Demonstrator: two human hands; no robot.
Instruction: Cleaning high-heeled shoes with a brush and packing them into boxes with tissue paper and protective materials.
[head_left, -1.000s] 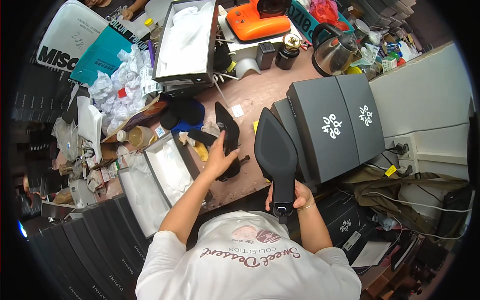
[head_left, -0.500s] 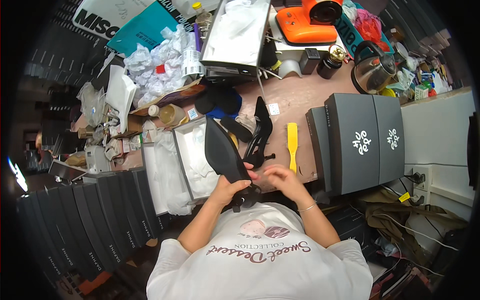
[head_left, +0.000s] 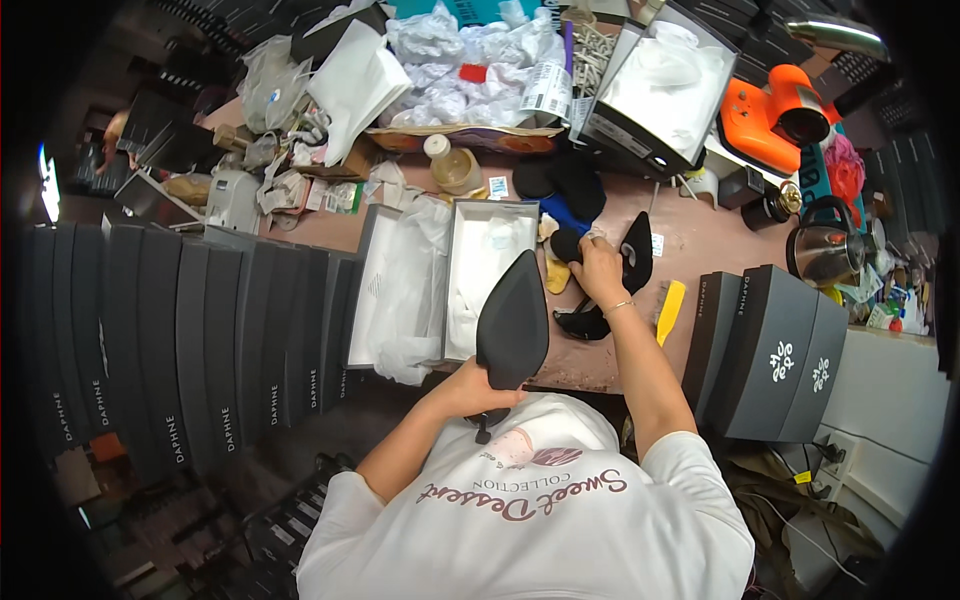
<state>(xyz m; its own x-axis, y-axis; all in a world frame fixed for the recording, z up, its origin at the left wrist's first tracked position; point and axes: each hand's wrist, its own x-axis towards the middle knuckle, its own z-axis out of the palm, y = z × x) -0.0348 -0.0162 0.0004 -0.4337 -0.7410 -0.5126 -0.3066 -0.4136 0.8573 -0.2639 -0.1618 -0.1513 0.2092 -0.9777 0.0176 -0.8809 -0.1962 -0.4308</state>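
My left hand (head_left: 472, 392) grips a black pointed-toe heeled shoe (head_left: 514, 325) near its heel end, its dark sole facing up and its toe pointing away from me. Further off, my right hand (head_left: 602, 272) has its fingers closed on a black oblong pad (head_left: 567, 245), partly hidden beneath them. Behind that hand lies the other black heeled shoe (head_left: 637, 250) on the table, its middle covered by my hand and wrist. Between the held shoe and the pad is a yellow cloth-like piece (head_left: 558, 277).
An open shoe box (head_left: 495, 209) with white paper lies beside its tissue-filled lid (head_left: 362, 300). A yellow flat tool (head_left: 670, 312) rests near grey boxes (head_left: 765, 350) on the right. Dark boxes (head_left: 205, 350) line the left. Crumpled paper (head_left: 430, 85) and a bottle (head_left: 455, 172) stand behind.
My right hand has left the held shoe and reached forward onto the black pad. My left hand still holds the shoe. The view has swung left, shifting the table's things rightward.
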